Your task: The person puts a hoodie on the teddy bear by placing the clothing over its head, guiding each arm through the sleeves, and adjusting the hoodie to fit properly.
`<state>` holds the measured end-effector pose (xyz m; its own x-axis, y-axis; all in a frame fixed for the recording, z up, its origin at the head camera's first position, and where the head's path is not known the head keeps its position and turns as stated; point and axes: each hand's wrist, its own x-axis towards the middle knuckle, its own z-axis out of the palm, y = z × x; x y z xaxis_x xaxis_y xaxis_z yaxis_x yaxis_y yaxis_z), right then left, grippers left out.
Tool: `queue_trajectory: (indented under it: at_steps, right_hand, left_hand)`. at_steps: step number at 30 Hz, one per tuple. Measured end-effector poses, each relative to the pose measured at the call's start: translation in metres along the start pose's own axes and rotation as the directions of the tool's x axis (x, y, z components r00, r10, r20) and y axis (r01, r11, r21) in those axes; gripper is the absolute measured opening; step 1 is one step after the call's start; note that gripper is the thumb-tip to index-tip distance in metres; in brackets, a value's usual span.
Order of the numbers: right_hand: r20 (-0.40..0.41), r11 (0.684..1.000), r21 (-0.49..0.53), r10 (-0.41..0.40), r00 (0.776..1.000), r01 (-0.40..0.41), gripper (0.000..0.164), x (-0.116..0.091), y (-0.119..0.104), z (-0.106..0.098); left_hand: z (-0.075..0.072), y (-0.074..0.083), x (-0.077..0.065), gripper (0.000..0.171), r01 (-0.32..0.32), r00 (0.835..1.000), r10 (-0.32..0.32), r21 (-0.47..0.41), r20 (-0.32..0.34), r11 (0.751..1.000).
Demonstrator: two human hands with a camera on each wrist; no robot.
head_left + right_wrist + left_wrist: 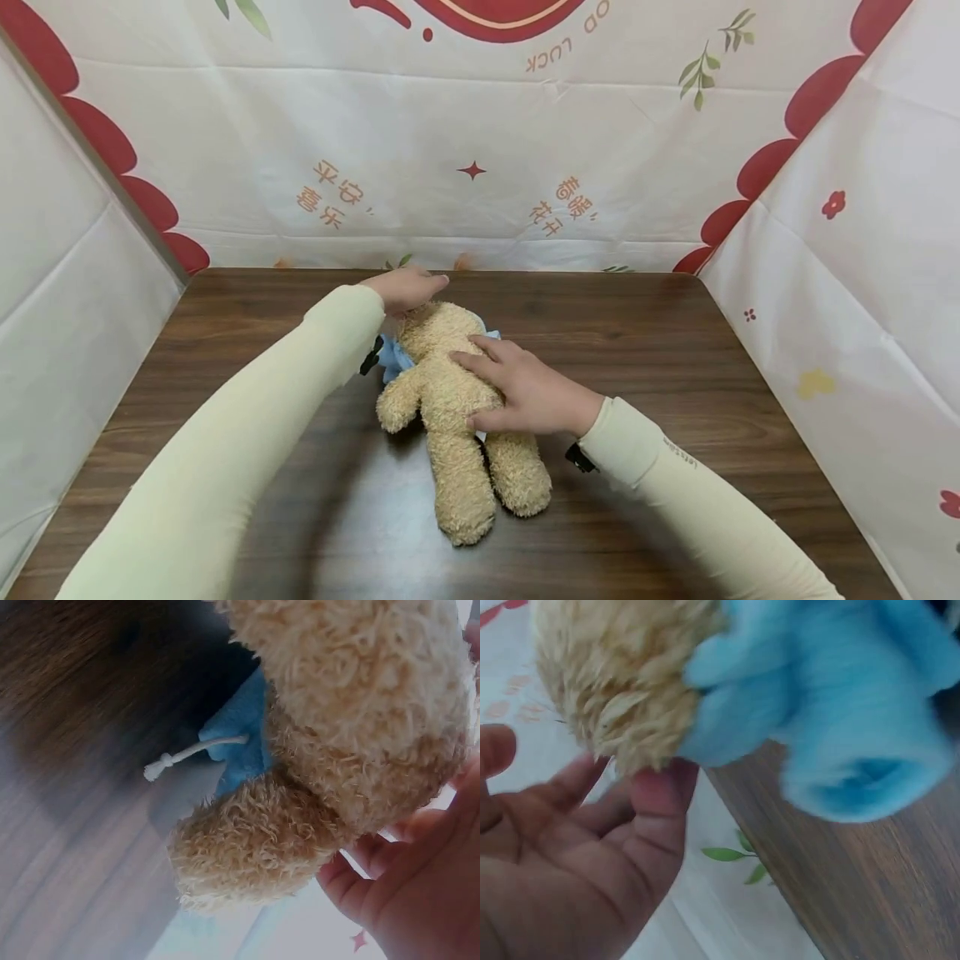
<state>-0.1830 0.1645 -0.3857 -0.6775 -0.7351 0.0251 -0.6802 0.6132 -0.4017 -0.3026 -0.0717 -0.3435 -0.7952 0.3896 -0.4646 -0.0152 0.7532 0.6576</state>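
A tan plush bear (456,400) lies on the brown wooden table, its legs toward me. Blue fabric (393,360) shows on both sides of its upper body. In the left wrist view this blue cloth (855,712) has a sleeve-like opening. A knotted white cord (187,752) hangs from it in the right wrist view. My left hand (408,287) is at the bear's head end, fingertips touching the fur (622,675) and the thumb apart. My right hand (528,387) rests on the bear's right side with fingers spread. The bear's far arm is hidden by that hand in the head view.
The wooden table (637,333) ends at a white printed cloth backdrop (450,125) behind it. White cloth side walls (862,292) stand left and right. Dark straps (579,458) sit at my wrists.
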Motion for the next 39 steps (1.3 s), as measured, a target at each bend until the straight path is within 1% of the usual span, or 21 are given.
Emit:
queue_trajectory:
  at_steps: [2,3,5,6,11,15,17,18,20,23,25,27,28,31,34,37,39]
  right_hand:
    - [0.000,0.999,-0.048,-0.025,1.000,0.025,0.084,0.001,-0.004,0.001]
    - [-0.004,0.997,-0.069,-0.035,0.999,0.034,0.084,0.001,-0.006,0.002]
    - [-0.008,0.994,-0.101,-0.045,0.999,0.044,0.084,0.003,-0.009,0.002]
    - [-0.008,0.993,-0.110,-0.045,0.999,0.044,0.084,0.003,-0.009,0.002]
    - [-0.017,0.990,-0.131,-0.044,0.999,0.041,0.084,0.005,-0.011,0.000]
    - [-0.029,0.987,-0.150,-0.059,0.998,0.054,0.083,0.008,-0.011,0.002]
    - [-0.032,0.986,-0.158,-0.062,0.998,0.056,0.083,0.009,-0.012,0.003]
    - [-0.031,0.985,-0.166,-0.058,0.998,0.052,0.082,0.010,-0.012,0.004]
    - [-0.032,0.983,-0.180,-0.049,0.998,0.043,0.082,0.011,-0.013,0.004]
    - [-0.045,0.976,-0.216,-0.029,0.999,0.019,0.081,0.012,-0.015,0.004]
    - [-0.068,0.970,-0.243,-0.021,0.997,0.004,0.080,0.013,-0.015,0.006]
    - [-0.097,0.961,-0.275,-0.013,0.995,-0.014,0.080,0.015,-0.014,0.007]
    - [-0.117,0.957,-0.290,-0.009,0.993,-0.025,0.080,0.015,-0.014,0.008]
    - [-0.180,0.948,-0.312,0.008,0.984,-0.065,0.080,0.019,-0.011,0.011]
    - [-0.219,0.946,-0.303,0.045,0.975,-0.112,0.081,0.023,-0.009,0.011]
    - [-0.200,0.949,-0.283,0.082,0.976,-0.137,0.081,0.026,-0.007,0.012]
    - [-0.183,0.950,-0.277,0.091,0.979,-0.141,0.080,0.027,-0.005,0.013]
  left_hand:
    - [-0.002,0.001,0.007,0.049,0.035,0.999,-0.039,0.083,0.038,0.996]
    - [-0.003,0.001,0.010,0.045,0.048,0.997,-0.054,0.126,0.047,0.991]
    - [-0.003,0.002,0.013,0.042,0.054,0.996,-0.067,0.196,0.057,0.979]
    - [-0.003,0.003,0.014,0.043,0.047,0.996,-0.063,0.231,0.061,0.972]
    - [0.002,0.008,0.015,0.035,0.003,0.998,-0.024,0.316,0.063,0.949]
    - [0.003,0.011,0.014,0.035,0.003,0.999,-0.019,0.342,0.044,0.940]
    - [0.004,0.011,0.014,0.031,-0.017,0.999,0.002,0.347,0.043,0.938]
    - [0.005,0.011,0.014,0.030,-0.031,0.999,0.016,0.346,0.048,0.938]
    - [0.006,0.011,0.015,0.033,-0.068,0.997,0.055,0.339,0.050,0.938]
    - [0.009,0.011,0.016,0.034,-0.129,0.991,0.131,0.326,0.015,0.937]
    - [0.011,0.013,0.016,0.028,-0.167,0.982,0.185,0.318,-0.028,0.933]
    - [0.015,0.015,0.016,0.019,-0.200,0.969,0.234,0.308,-0.077,0.930]
    - [0.017,0.017,0.016,0.018,-0.216,0.961,0.255,0.297,-0.102,0.930]
    - [0.022,0.020,0.015,0.017,-0.257,0.933,0.309,0.262,-0.183,0.930]
    - [0.025,0.024,0.015,0.018,-0.291,0.896,0.350,0.235,-0.274,0.928]
    - [0.027,0.026,0.016,0.019,-0.303,0.869,0.363,0.219,-0.337,0.927]
    - [0.027,0.025,0.016,0.018,-0.307,0.856,0.370,0.221,-0.362,0.926]
